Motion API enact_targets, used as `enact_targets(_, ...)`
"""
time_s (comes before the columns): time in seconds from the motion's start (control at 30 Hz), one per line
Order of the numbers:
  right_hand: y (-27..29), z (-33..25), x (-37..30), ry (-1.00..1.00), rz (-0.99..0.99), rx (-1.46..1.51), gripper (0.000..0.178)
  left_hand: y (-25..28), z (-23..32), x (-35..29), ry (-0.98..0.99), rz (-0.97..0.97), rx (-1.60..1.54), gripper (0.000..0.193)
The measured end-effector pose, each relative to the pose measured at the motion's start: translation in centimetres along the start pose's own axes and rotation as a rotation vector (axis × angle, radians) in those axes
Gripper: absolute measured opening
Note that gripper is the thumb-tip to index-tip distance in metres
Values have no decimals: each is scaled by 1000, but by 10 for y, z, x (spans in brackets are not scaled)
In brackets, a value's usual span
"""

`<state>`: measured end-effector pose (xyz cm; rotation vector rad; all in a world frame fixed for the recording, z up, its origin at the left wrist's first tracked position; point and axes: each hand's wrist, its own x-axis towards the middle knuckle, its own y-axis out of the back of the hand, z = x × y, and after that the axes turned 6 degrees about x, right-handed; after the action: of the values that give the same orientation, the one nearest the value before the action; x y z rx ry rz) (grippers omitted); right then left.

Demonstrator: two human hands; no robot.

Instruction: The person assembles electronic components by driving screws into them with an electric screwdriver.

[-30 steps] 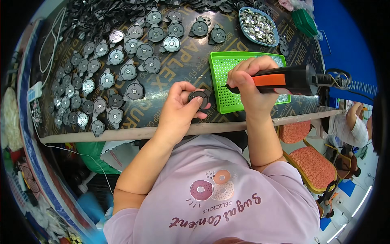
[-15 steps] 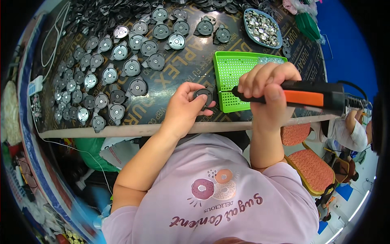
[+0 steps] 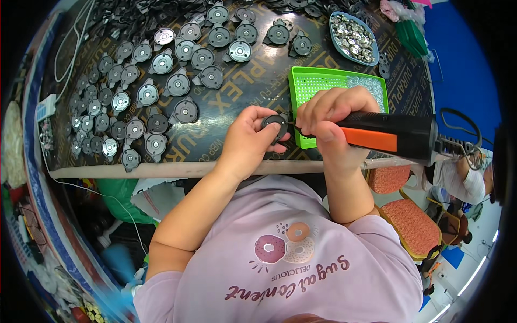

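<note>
My left hand (image 3: 250, 140) is closed around a small round dark part (image 3: 273, 127), thumb on its face, just above the table's front edge. My right hand (image 3: 339, 121) grips a black and orange electric screwdriver (image 3: 390, 137) lying nearly level, its cord running off to the right. The screwdriver's tip points left at the round part and is close to it; my fingers partly hide the tip, so contact is unclear. Behind my right hand stands a green perforated tray (image 3: 305, 82) with small shiny screws (image 3: 369, 86) heaped in its far right part.
Many round dark parts with metal discs (image 3: 177, 84) lie across the table's left side, and a dark heap (image 3: 129, 21) fills the back. A light blue bowl (image 3: 333, 40) of small metal pieces stands at the back right. Chairs (image 3: 412, 220) and another person (image 3: 463, 177) are to the right.
My right hand has moved left with the screwdriver, bringing its tip to the round part. My left hand still holds that part, turned slightly. The view has shifted a little.
</note>
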<state>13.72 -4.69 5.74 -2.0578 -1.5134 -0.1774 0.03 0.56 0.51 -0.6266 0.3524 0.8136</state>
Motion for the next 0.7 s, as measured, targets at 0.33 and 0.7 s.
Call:
enact_targets(0.33,-1,5,2,73,-37,6,34,-1,0,0,-8,16,13,24)
enact_targets(0.7,1,4,-1,57,-62,-46,36,0,0,0,-7,10,-1,23)
